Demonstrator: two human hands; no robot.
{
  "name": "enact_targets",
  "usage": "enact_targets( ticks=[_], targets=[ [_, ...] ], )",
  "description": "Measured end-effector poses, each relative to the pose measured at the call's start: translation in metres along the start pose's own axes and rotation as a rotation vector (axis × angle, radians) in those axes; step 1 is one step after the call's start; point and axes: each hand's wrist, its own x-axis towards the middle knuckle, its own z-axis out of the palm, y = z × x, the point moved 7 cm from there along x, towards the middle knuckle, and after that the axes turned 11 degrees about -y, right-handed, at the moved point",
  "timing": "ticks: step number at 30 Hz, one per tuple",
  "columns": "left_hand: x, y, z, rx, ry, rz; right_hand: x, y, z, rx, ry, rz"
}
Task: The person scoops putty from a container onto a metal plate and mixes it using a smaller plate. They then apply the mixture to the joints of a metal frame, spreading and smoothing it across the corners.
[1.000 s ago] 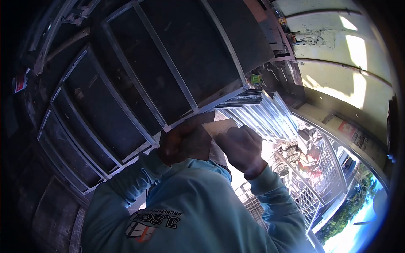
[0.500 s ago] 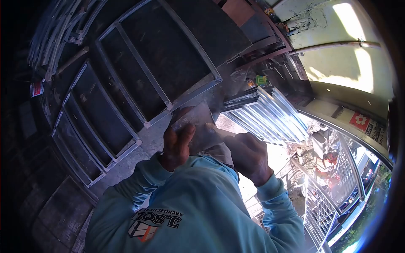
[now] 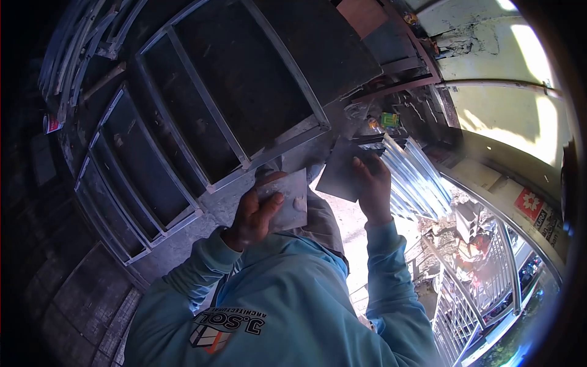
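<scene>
My left hand [image 3: 254,213] is closed around a light grey square plate [image 3: 290,208], thumb pressed on its face and fingers hidden behind. A small pale lump of paste [image 3: 299,203] sticks to the plate near its right edge. To the right, my right hand [image 3: 373,183] grips a dark, thin square sheet [image 3: 339,171] by its right side, thumb lying across the face. The plate and the sheet are held apart, in front of my waist.
Welded metal frames [image 3: 208,101] lie on a dark surface ahead and to the left. Corrugated metal sheets [image 3: 413,177] stand beyond my right hand. A metal railing [image 3: 468,306] is at lower right, and a small can [image 3: 51,125] sits at far left.
My right hand has moved up and away from the grey plate, bringing the dark sheet into full view. The grey plate in my left hand now shows its paste lump more plainly.
</scene>
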Motion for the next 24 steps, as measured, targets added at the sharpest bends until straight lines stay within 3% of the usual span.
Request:
enact_targets(
  ticks=[1, 4, 7, 13, 16, 24],
  targets=[
    [0.008, 0.001, -0.017, -0.042, 0.040, -0.008, 0.009, 0.017, 0.001, 0.245, 0.031, 0.073],
    [0.034, 0.009, -0.058, -0.109, 0.073, 0.014, 0.028, 0.042, 0.014, 0.481, 0.047, 0.131],
    [0.048, 0.019, -0.082, -0.113, 0.117, 0.067, 0.036, 0.045, 0.022, 0.524, 0.064, 0.140],
    [0.062, 0.008, -0.090, -0.107, 0.100, 0.000, 0.036, 0.054, 0.008, 0.348, 0.214, 0.138],
    [0.065, 0.006, -0.089, -0.099, 0.065, -0.002, 0.023, 0.042, 0.004, 0.407, 0.225, 0.099],
    [0.072, 0.004, -0.087, -0.093, 0.046, -0.013, 0.040, 0.036, 0.023, 0.071, 0.242, 0.066]
  ],
)
